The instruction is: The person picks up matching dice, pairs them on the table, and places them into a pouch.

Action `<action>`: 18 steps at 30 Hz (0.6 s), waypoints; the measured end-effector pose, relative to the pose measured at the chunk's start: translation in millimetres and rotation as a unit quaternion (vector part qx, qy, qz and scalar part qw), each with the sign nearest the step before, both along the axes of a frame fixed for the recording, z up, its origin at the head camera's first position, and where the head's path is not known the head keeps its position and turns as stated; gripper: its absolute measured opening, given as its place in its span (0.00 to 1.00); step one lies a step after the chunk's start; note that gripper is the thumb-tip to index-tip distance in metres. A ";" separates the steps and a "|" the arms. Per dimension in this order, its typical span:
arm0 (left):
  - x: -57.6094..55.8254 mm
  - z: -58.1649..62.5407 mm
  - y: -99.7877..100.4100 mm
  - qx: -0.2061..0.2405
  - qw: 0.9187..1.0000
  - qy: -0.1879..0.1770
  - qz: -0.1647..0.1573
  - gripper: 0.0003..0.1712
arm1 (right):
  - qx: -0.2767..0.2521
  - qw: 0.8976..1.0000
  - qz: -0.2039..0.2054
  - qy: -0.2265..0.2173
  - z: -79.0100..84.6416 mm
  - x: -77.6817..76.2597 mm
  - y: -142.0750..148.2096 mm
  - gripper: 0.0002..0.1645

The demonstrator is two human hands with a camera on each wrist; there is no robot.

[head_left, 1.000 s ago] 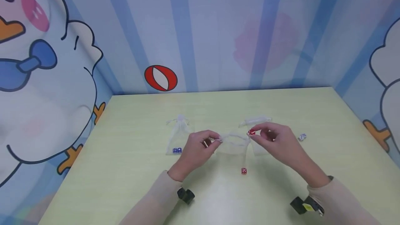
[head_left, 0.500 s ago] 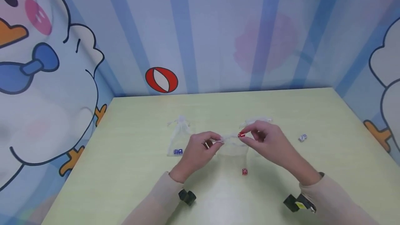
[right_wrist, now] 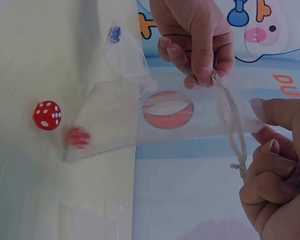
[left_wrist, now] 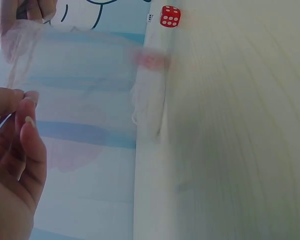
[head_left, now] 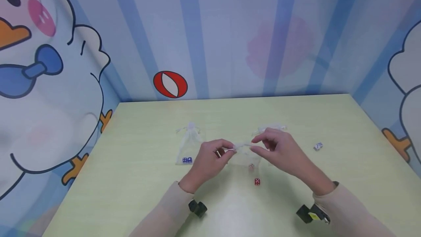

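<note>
My left hand pinches the mouth of a sheer white drawstring bag between thumb and fingertips. The bag hangs above the table, with a blurred red die in its lower corner. Beside the mouth is my right hand, its thumb and forefinger apart with no die between them; the bag's edge reaches its fingertips. A second red die lies on the table in front of the bag. In the right wrist view, the drawstring dangles between the hands.
Another sheer bag with blue dice in it lies left of my hands. A further white bag lies behind the right hand, partly hidden. White dice sit to the right on the table, which meets a printed wall.
My right hand has moved left over the bag's mouth and let go of the red die, which has dropped into the bag. The left hand has stayed nearly still.
</note>
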State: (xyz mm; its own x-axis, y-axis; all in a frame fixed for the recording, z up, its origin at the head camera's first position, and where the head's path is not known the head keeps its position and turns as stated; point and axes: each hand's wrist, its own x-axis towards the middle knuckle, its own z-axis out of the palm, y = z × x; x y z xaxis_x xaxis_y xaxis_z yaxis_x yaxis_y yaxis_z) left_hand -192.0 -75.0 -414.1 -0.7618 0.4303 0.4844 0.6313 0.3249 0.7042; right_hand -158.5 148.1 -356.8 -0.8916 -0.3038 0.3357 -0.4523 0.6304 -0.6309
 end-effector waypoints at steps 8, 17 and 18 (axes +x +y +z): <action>-1.6 -1.6 0.4 0.002 1.000 -0.011 -0.009 0.06 | -0.001 1.000 -0.001 -0.004 -1.9 0.0 2.4 0.09; -3.2 -2.6 -1.3 0.004 1.000 -0.016 -0.005 0.07 | -0.025 0.999 -0.007 -0.024 -3.5 0.2 3.9 0.17; -3.1 -2.5 -1.3 0.004 1.000 -0.016 -0.005 0.07 | -0.030 0.999 -0.009 -0.032 -4.1 0.6 4.7 0.20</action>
